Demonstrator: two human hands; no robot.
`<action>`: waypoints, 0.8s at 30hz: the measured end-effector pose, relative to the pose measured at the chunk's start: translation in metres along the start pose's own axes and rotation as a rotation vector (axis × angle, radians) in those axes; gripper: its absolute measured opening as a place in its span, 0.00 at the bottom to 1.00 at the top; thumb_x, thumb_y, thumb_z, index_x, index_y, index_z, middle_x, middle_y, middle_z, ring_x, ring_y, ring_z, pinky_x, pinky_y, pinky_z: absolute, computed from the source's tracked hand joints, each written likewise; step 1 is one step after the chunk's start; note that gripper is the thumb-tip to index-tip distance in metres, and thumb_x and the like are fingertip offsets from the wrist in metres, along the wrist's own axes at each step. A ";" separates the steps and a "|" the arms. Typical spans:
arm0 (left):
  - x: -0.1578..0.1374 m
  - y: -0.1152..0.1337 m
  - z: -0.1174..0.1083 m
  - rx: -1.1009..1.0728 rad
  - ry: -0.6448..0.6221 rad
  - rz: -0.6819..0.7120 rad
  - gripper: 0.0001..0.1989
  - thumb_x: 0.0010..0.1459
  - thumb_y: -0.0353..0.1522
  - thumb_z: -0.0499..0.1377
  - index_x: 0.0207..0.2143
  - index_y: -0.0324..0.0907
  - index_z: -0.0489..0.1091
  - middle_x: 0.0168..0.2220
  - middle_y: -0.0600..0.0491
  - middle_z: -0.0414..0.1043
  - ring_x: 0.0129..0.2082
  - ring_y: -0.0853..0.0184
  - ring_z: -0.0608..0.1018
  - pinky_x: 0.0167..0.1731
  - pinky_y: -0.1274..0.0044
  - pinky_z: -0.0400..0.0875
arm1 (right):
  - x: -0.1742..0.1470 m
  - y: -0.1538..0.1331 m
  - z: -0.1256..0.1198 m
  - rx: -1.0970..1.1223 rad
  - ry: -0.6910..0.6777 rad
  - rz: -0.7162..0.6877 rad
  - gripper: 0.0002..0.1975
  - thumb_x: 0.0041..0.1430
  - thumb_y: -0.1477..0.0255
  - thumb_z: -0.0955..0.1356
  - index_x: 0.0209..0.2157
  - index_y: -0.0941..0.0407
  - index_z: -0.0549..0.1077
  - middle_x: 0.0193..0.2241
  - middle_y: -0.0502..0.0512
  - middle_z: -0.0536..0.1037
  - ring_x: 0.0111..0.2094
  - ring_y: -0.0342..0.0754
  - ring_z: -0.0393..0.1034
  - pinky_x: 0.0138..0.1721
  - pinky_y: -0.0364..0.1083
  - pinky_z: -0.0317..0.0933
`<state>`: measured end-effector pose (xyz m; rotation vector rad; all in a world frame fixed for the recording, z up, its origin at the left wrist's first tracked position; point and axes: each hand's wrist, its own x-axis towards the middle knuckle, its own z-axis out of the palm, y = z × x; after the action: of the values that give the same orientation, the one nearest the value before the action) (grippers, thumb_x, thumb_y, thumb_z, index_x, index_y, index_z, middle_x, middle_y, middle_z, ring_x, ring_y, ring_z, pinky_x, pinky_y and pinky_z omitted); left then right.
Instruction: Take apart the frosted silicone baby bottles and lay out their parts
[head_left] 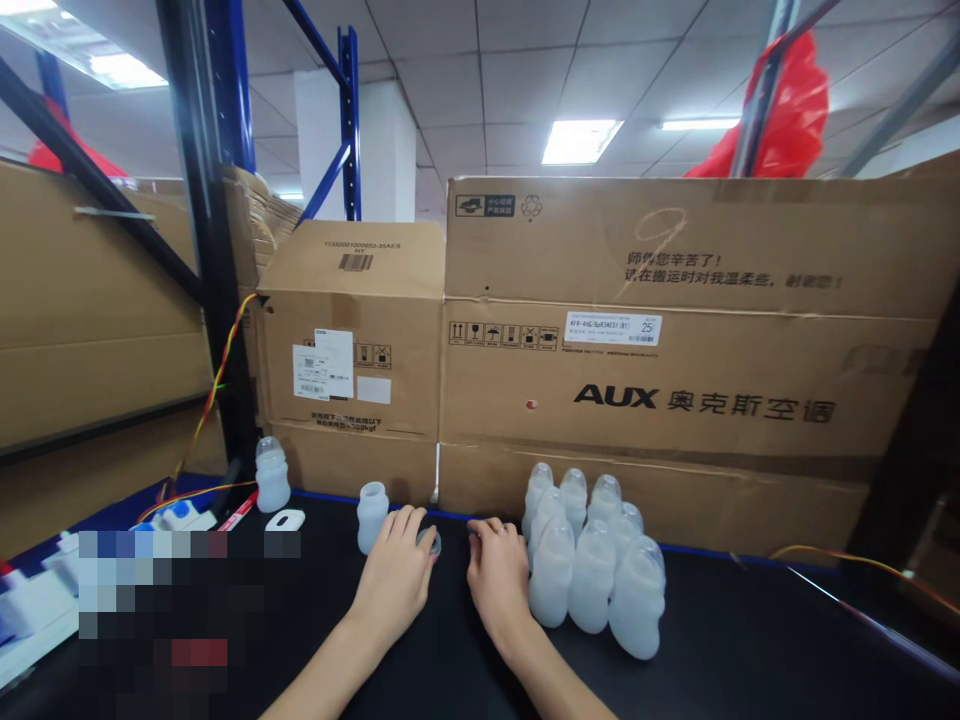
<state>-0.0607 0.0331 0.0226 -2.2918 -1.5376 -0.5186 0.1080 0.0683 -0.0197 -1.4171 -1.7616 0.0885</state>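
Observation:
My left hand (394, 570) is closed, its thumb and fingers around a small clear round cap (430, 542). Just beyond that hand, an uncapped frosted baby bottle (372, 515) stands upright on the black table (337, 675). My right hand (499, 570) has its fingers curled in towards the table; whatever they hold, if anything, is hidden. Beside its outer edge a cluster of several frosted baby bottles (592, 575) with clear domed caps is gathered closely. One more capped baby bottle (272, 476) stands apart at the far left.
Large cardboard boxes (675, 360) form a wall behind the table. On the left lie a white rounded piece (286, 520), a red-and-white marker (238, 510) and white plastic parts (37, 605). A dark rack post (202, 230) rises there, with yellow-red wires (217, 380) beside it.

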 end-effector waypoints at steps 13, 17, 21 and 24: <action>-0.023 0.025 -0.015 -0.368 -0.242 0.133 0.07 0.63 0.33 0.62 0.30 0.46 0.72 0.23 0.60 0.77 0.25 0.66 0.77 0.28 0.75 0.60 | 0.003 -0.016 -0.008 -0.035 -0.143 -0.151 0.09 0.67 0.77 0.70 0.43 0.51 0.82 0.40 0.52 0.88 0.44 0.57 0.79 0.48 0.52 0.69; -0.022 0.026 -0.012 -0.425 -0.243 0.121 0.07 0.61 0.30 0.61 0.29 0.45 0.70 0.23 0.60 0.75 0.25 0.68 0.76 0.29 0.76 0.59 | 0.002 -0.024 -0.020 -0.085 -0.113 -0.198 0.14 0.69 0.77 0.68 0.53 0.54 0.78 0.50 0.58 0.85 0.49 0.59 0.78 0.50 0.54 0.69; -0.024 0.026 -0.010 -0.453 -0.236 0.113 0.07 0.61 0.30 0.61 0.29 0.45 0.72 0.24 0.59 0.76 0.24 0.68 0.75 0.27 0.76 0.58 | -0.003 -0.037 -0.067 -0.150 -0.096 -0.345 0.18 0.70 0.80 0.63 0.54 0.52 0.78 0.55 0.56 0.82 0.50 0.57 0.75 0.53 0.55 0.66; -0.024 0.026 -0.011 -0.470 -0.229 0.109 0.06 0.62 0.31 0.61 0.30 0.45 0.73 0.24 0.59 0.76 0.25 0.67 0.76 0.28 0.75 0.59 | -0.006 -0.032 -0.114 -0.232 -0.037 -0.369 0.16 0.70 0.76 0.63 0.51 0.52 0.79 0.53 0.62 0.81 0.51 0.65 0.71 0.53 0.62 0.63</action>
<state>-0.0459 -0.0011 0.0191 -2.8595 -1.5020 -0.6657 0.1563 0.0023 0.0663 -1.2278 -2.0872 -0.2963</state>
